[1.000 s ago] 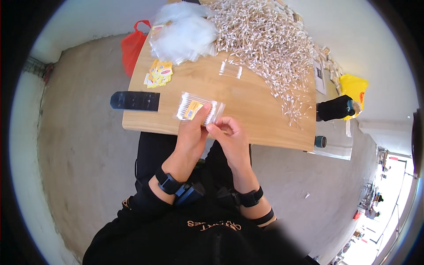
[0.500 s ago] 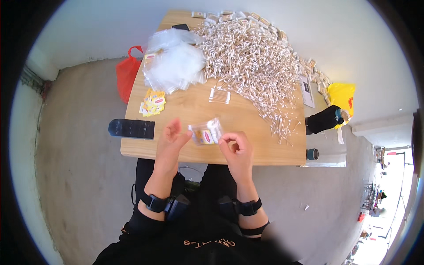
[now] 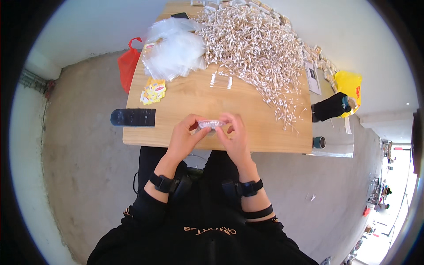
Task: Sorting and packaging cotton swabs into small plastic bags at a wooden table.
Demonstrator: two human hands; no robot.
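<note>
Between my two hands, close to the table's near edge, is a small clear plastic bag of cotton swabs (image 3: pixel 210 124). It is tilted so that the row of white swab tips faces up. My left hand (image 3: pixel 183 139) pinches one side with thumb and fingers. On the other side, my right hand (image 3: pixel 234 137) grips with its fingers curled. Beyond them lies a small row of cotton swabs (image 3: pixel 221 81) on the wood. A large heap of loose swabs (image 3: pixel 254 51) covers the far right. Yellow-and-white cards (image 3: pixel 154 89) are stacked at the left, below a pile of clear plastic bags (image 3: pixel 174 53).
A dark flat strip (image 3: pixel 133 117) juts past the left edge of the wooden table (image 3: pixel 176 108). Beside the table hangs a red bag (image 3: pixel 129 66). To the right are a black bottle (image 3: pixel 329 107), a teal cup (image 3: pixel 319 142) and a yellow bag (image 3: pixel 351 88). Filled packs (image 3: pixel 327 68) line the far right.
My left hand, open beside the bag before, now grips it too. The bag has turned from showing its flat front to showing the swab tips. The view has shifted slightly.
</note>
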